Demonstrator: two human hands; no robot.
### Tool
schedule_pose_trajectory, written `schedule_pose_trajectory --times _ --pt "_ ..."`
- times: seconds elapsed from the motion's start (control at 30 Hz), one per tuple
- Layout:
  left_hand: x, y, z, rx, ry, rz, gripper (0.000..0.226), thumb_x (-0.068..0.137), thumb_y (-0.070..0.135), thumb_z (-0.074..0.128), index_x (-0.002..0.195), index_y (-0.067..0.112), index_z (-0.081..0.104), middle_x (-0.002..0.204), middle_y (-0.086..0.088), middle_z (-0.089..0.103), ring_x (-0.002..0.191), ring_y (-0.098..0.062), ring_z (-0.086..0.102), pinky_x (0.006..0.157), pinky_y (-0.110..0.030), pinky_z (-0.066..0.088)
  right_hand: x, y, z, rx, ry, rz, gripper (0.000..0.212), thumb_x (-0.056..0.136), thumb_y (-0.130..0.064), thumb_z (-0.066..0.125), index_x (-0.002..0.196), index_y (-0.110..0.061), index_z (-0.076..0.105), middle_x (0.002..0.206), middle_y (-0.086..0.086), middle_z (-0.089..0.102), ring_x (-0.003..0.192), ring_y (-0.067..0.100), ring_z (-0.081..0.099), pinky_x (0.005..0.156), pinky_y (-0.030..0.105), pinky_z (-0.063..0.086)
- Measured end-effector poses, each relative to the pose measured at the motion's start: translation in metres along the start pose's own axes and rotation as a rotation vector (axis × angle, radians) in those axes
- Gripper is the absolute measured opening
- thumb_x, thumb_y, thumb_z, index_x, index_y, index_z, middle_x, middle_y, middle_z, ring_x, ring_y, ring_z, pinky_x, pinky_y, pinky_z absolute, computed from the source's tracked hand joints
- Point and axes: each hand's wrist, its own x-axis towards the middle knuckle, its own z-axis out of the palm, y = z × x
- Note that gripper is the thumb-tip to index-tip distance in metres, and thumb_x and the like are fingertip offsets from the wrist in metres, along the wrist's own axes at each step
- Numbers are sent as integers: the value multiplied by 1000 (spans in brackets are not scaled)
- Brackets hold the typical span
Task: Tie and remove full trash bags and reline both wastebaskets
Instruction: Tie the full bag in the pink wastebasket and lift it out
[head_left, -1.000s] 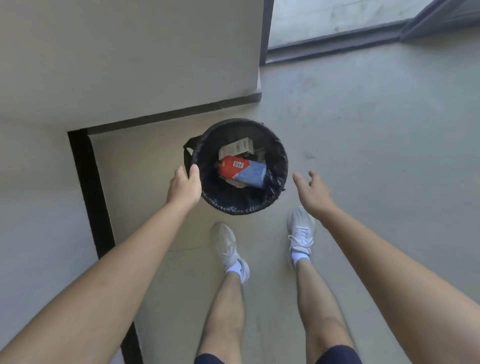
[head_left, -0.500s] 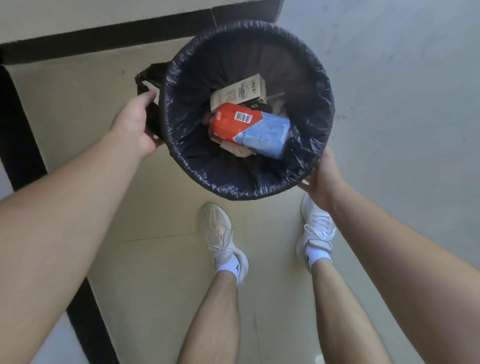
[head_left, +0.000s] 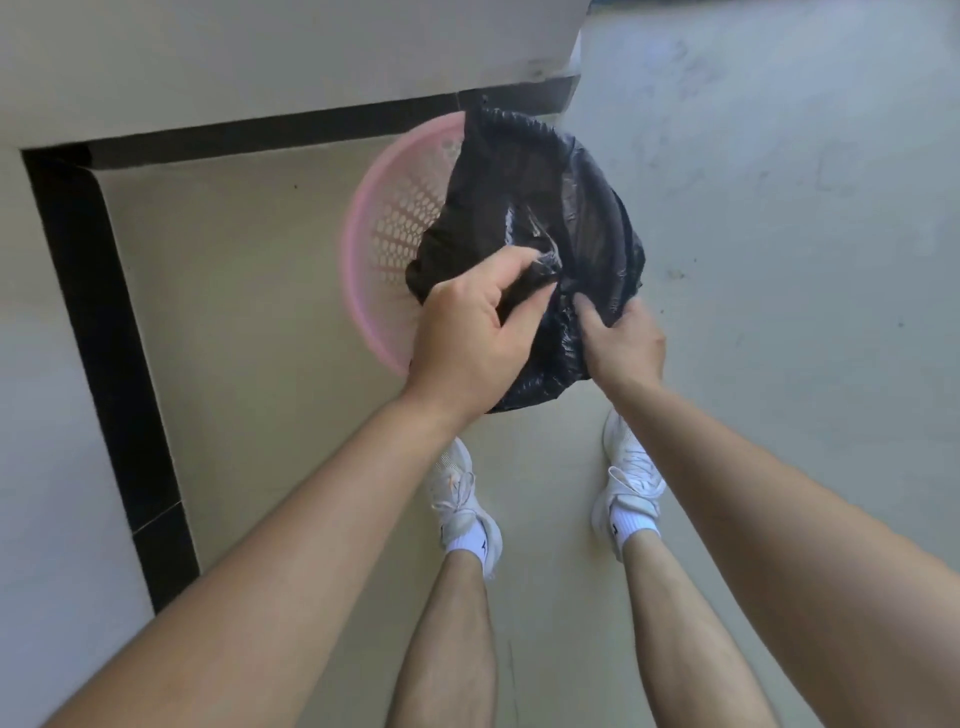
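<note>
A pink perforated wastebasket (head_left: 387, 228) stands on the floor in a wall corner. Its black trash bag (head_left: 545, 208) is pulled off the left part of the rim, and the bag's top is gathered toward the middle, so the rubbish inside is hidden. My left hand (head_left: 478, 332) grips a bunched fold of the bag's edge between thumb and fingers. My right hand (head_left: 621, 343) holds the bag's near right edge, fingers curled into the plastic. The two hands are close together over the near side of the basket.
Pale walls with a black skirting strip (head_left: 104, 332) enclose the corner on the left and behind the basket. My two feet in white shoes (head_left: 462, 499) stand just in front of it. Bare grey floor (head_left: 779, 234) spreads to the right.
Both hands went from the basket's outer sides to the bag's rim. The bag came off the rim, baring the pink basket, and its mouth was drawn together, hiding the carton and box.
</note>
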Motion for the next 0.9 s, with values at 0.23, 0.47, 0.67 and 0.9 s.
schedule_pose_trajectory --times 0.23,0.47,0.67,0.9 --pt "-13 23 -21 39 345 -156 8 91 21 61 89 13 61 74 8 63 67 -10 56 67 -35 52 -28 -7 -63 275 257 -76 28 83 -41 63 109 -37 55 76 -16 62 75 3 62 76 25 48" --pt "-32 56 -57 61 442 -336 11 85 23 65 88 13 65 78 6 66 70 -9 60 69 -30 51 -51 -62 -132 735 -177 171 71 70 -48 82 126 -8 64 112 6 74 92 17 72 93 34 56" --pt "-41 67 -50 29 476 -338 12 86 21 65 90 9 67 75 4 64 69 -13 56 74 -40 54 -54 -59 -157 256 62 -304 11 86 -27 65 79 -31 58 80 -10 65 74 11 61 70 28 50" --pt "-11 28 -17 242 578 84 36 86 24 68 117 7 65 119 -11 49 110 -18 48 95 -8 34 -32 -46 -131 190 163 -817 14 93 -27 63 89 -21 51 88 -12 52 77 13 55 78 36 50"
